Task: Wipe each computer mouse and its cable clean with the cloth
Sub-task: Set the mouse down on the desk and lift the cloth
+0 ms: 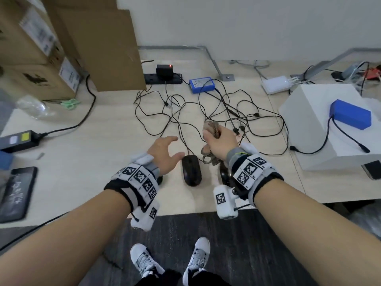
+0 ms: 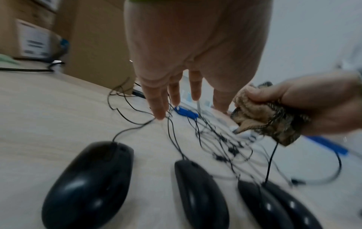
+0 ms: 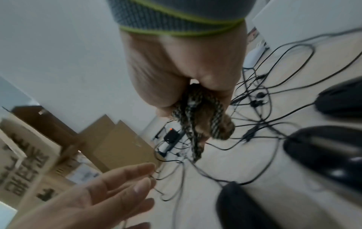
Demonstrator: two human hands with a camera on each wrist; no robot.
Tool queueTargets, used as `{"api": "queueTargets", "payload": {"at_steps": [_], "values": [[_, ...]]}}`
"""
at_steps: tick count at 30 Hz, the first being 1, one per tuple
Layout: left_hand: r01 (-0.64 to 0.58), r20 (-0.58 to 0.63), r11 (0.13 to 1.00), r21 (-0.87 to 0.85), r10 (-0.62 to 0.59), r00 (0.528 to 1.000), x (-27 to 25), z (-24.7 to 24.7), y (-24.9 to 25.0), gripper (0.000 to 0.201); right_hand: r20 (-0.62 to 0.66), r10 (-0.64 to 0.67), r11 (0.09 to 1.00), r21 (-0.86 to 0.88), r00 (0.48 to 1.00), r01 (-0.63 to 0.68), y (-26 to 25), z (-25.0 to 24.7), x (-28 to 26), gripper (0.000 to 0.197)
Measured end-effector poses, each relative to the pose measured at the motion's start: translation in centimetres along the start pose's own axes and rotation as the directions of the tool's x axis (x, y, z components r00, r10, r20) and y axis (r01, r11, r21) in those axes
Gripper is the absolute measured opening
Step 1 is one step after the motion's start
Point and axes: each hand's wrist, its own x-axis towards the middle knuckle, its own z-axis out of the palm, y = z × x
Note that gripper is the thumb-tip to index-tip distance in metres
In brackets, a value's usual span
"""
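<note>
Several black wired mice lie in a row near the table's front edge: one [image 1: 191, 170] between my wrists, the others partly under them. The left wrist view shows them side by side [image 2: 88, 182] [image 2: 199, 193] [image 2: 293, 206]. Their thin black cables [image 1: 206, 112] tangle across the table behind. My right hand [image 1: 214, 137] grips a bunched brown cloth [image 1: 210, 126] above the mice. A cable [image 2: 271, 162] rises from the rightmost mouse into the cloth [image 2: 264, 120]. My left hand [image 1: 175, 147] hovers to its left, fingers [image 2: 172, 96] spread and empty.
Cardboard boxes [image 1: 99, 44] stand at the back left, with a power strip [image 1: 162, 78] and a blue box [image 1: 202, 85] behind the cables. A white box [image 1: 309, 124] carrying a blue block [image 1: 350, 116] is at the right. Scissors [image 1: 69, 103], a power adapter [image 1: 19, 140] and a dark tablet [image 1: 16, 193] lie left.
</note>
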Motion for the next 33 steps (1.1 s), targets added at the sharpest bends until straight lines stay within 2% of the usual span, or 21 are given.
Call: {"api": "queueTargets", "payload": {"at_steps": [1,3,5,7,8,10,11,13,15,16,18,20,22,24,27,28,31,33], "values": [[0.03,-0.028,0.996,-0.087,-0.033,0.999,-0.3,-1.2,-0.3,0.05,0.033,0.004,0.991,0.133,0.999,-0.008,-1.3,1.0,-0.6,0.02],[0.068,-0.086,0.963,-0.262,-0.094,0.992,-0.6,-3.3,-0.9,0.037,0.126,0.036,0.954,0.291,0.991,-0.072,-3.3,2.7,-1.1,0.032],[0.125,-0.062,0.881,-0.456,-0.171,0.983,-0.9,-5.2,-1.4,0.036,0.248,0.062,0.88,0.443,0.967,-0.17,-5.3,4.1,-1.6,0.031],[0.238,0.082,0.7,-0.673,-0.249,0.965,-1.8,-7.7,-1.9,0.049,0.353,0.072,0.775,0.569,0.933,-0.275,-7.8,5.8,-2.6,0.028],[0.294,0.18,0.603,-0.742,-0.243,0.953,-2.3,-8.7,-1.8,0.056,0.396,0.061,0.731,0.607,0.916,-0.311,-8.7,6.1,-3.0,0.03],[0.352,0.316,0.464,-0.813,-0.155,0.936,-3.1,-10.9,-1.9,0.07,0.466,0.001,0.667,0.659,0.885,-0.348,-10.5,7.1,-3.7,0.036],[0.342,0.333,0.442,-0.829,-0.101,0.937,-3.6,-11.6,-1.8,0.072,0.498,-0.032,0.639,0.677,0.867,-0.365,-11.1,7.3,-4.1,0.038],[0.243,0.253,0.482,-0.842,-0.045,0.966,-4.3,-13.3,-2.2,0.052,0.54,-0.062,0.622,0.679,0.84,-0.39,-12.8,8.6,-4.8,0.043],[0.139,0.092,0.552,-0.822,-0.113,0.989,-4.1,-14.0,-2.4,0.023,0.519,-0.046,0.624,0.682,0.853,-0.382,-13.9,9.3,-5.0,0.046],[0.104,0.011,0.582,-0.807,-0.161,0.987,-3.9,-14.7,-3.0,0.019,0.497,-0.019,0.632,0.679,0.868,-0.375,-14.6,9.9,-5.2,0.046],[0.072,-0.073,0.584,-0.809,-0.221,0.973,-3.5,-16.1,-4.0,0.02,0.46,0.014,0.675,0.65,0.888,-0.348,-15.4,10.7,-5.2,0.046],[0.047,-0.1,0.543,-0.838,-0.237,0.966,-3.0,-17.5,-4.7,0.022,0.417,0.012,0.71,0.636,0.909,-0.301,-15.6,10.9,-5.1,0.042],[0.003,-0.149,0.515,-0.857,-0.254,0.956,-2.4,-19.1,-5.5,0.024,0.361,0.006,0.703,0.661,0.932,-0.261,-15.8,11.0,-5.0,0.037],[-0.035,-0.205,0.538,-0.842,-0.259,0.944,-1.7,-20.8,-6.4,0.03,0.298,0.002,0.718,0.664,0.955,-0.209,-15.9,11.2,-4.9,0.033],[-0.078,-0.252,0.551,-0.831,-0.248,0.935,-1.1,-22.4,-6.6,0.031,0.295,-0.024,0.761,0.625,0.955,-0.174,-15.7,10.7,-4.6,0.029],[-0.098,-0.273,0.569,-0.816,-0.231,0.934,-1.0,-23.1,-6.6,0.032,0.279,-0.021,0.781,0.604,0.96,-0.159,-15.9,10.8,-4.6,0.025],[-0.159,-0.359,0.729,-0.665,-0.125,0.925,-0.4,-23.9,-6.6,0.031,0.164,-0.061,0.887,0.46,0.985,-0.022,-16.7,11.3,-4.8,0.015],[-0.203,-0.38,0.797,-0.569,-0.037,0.924,-0.4,-24.2,-6.2,0.03,0.191,-0.182,0.956,0.263,0.965,0.129,-17.2,12.5,-5.0,0.029]]}}
